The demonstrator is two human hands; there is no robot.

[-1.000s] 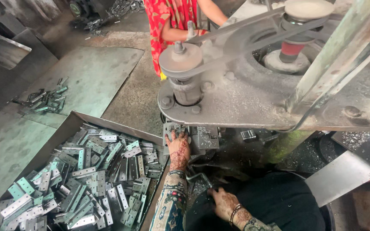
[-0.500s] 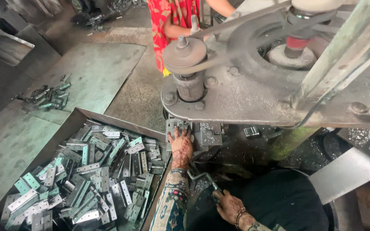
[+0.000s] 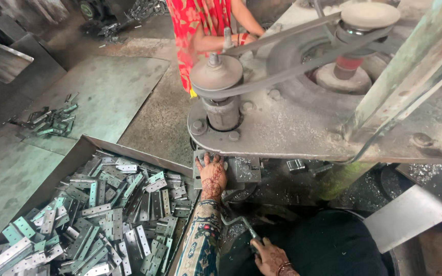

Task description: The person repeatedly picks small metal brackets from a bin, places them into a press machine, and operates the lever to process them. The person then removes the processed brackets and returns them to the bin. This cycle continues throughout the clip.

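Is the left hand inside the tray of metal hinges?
No, the left hand rests on the machine block under the plate, beside the tray of hinges.

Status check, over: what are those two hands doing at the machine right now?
Left hand pressing workpiece on machine block. Right hand gripping crank handle. Nothing blocking.

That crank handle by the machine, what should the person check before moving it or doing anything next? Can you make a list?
1. Right hand gripping the crank handle: ok.
2. Left hand away from the machine's working block: not ok, fingers rest on it.
3. Hinge seated under the left hand: cannot tell, hidden.
4. Belt sitting on the pulley: ok.
5. Tray of hinges within reach: ok.
6. Other person away from the belt: not ok, close behind it.
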